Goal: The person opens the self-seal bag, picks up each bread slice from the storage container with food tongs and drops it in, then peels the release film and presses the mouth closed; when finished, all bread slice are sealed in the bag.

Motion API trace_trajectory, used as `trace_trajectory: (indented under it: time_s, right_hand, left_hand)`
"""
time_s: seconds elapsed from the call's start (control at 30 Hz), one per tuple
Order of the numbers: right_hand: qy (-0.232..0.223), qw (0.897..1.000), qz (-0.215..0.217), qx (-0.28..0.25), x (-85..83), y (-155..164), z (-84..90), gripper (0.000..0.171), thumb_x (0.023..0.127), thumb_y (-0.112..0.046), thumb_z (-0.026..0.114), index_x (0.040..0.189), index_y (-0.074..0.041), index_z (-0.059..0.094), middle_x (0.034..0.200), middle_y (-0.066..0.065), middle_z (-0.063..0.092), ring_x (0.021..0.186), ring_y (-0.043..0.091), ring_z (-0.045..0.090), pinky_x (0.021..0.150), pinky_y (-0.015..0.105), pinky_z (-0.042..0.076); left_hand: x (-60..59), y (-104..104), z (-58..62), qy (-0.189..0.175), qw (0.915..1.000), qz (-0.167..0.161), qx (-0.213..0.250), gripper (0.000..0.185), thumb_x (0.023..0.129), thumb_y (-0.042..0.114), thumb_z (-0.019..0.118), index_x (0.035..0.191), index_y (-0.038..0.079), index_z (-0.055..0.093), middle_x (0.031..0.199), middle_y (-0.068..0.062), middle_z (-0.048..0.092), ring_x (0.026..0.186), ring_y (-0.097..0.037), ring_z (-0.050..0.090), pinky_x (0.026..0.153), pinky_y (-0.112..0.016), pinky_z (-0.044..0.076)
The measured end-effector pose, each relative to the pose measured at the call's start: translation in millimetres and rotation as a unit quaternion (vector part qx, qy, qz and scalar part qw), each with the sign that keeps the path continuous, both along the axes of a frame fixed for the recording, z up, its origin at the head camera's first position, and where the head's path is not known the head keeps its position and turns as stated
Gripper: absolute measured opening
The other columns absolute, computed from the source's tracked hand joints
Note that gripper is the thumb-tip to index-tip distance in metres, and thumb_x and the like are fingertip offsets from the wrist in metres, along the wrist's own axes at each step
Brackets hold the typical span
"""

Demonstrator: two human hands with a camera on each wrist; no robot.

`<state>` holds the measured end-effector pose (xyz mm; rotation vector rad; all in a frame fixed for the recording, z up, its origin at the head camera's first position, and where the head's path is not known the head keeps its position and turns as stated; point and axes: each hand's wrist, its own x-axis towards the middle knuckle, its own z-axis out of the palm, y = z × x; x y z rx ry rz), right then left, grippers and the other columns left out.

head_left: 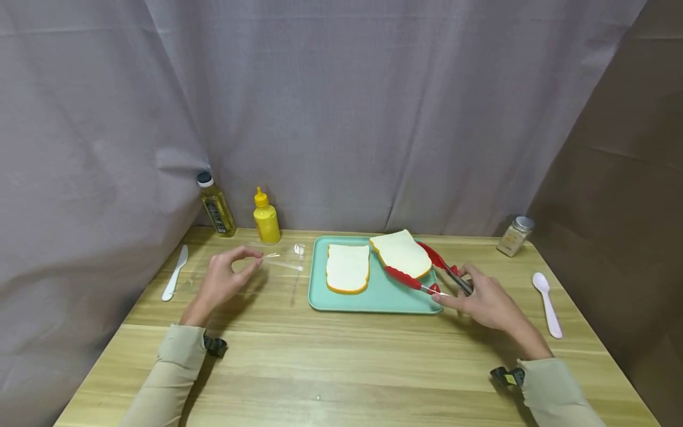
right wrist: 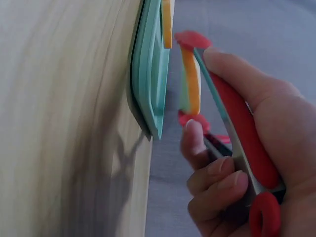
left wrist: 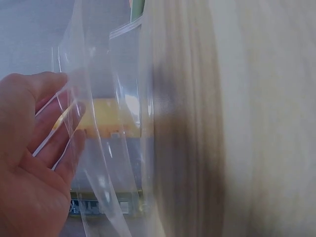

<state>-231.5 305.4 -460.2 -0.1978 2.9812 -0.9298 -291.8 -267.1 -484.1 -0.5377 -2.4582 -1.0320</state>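
Observation:
My right hand [head_left: 482,299] grips red tongs [head_left: 429,270] that clamp a slice of bread [head_left: 401,254], lifted and tilted over the right part of a teal tray [head_left: 381,299]. In the right wrist view my fingers [right wrist: 210,168] curl round the tongs [right wrist: 237,118] and the slice [right wrist: 190,81] shows edge-on. A second slice [head_left: 348,268] lies flat on the tray. My left hand [head_left: 226,276] pinches the edge of a clear plastic bag [head_left: 285,261] lying on the table left of the tray. The bag [left wrist: 106,138] fills the left wrist view beside my fingers [left wrist: 54,133].
An oil bottle [head_left: 216,204] and a yellow squeeze bottle [head_left: 265,218] stand at the back left. A white plastic knife [head_left: 175,274] lies at the far left, a white spoon [head_left: 548,303] at the right, a spice jar [head_left: 514,235] at the back right. Grey curtains close in the table.

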Motion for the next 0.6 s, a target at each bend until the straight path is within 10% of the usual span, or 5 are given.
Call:
trace_trajectory:
  time_s: [0.6]
  right_hand:
    - [0.039,0.994,0.084,-0.05,-18.5,-58,-13.9,0.084,0.075,-0.068,0.092,0.135,-0.017,0.063,0.084,-0.01,0.069,0.067,0.013,0.058,0.059,0.025,0.046]
  left_hand:
    - [-0.4,1,-1.9,0.013,0.9999,-0.004,-0.005,0.018,0.097,0.01,0.082,0.115,0.011,0.082,0.117,-0.008,0.084,0.111,-0.032,0.08,0.103,-0.052,0.062]
